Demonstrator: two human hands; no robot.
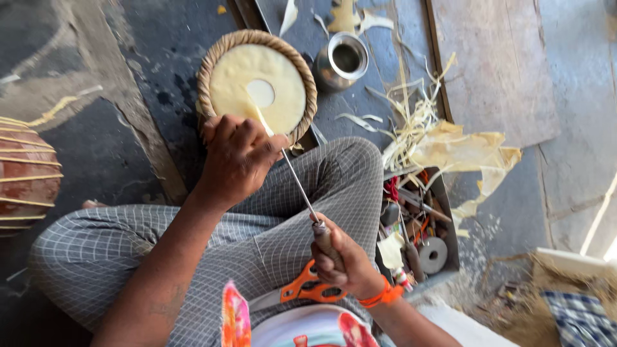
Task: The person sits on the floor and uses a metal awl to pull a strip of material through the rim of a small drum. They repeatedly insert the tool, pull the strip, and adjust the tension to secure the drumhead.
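Round drumhead (257, 87), pale skin in braided rim, rests on knee, just ahead of left hand (234, 160). Left hand clamped on near rim, closer of two. Right hand (340, 260) fisted around handle of awl (299, 186); shaft runs diagonally up-left, tip at skin near centre hole. Orange scissors (305, 289) on lap. Dark stone floor, metal cup (344, 61), tool tray (418, 231), hide scraps (450, 151).

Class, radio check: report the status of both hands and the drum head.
Left hand grips drum head rim. Right hand holds awl, tip on the skin. Scissors on lap, clear.
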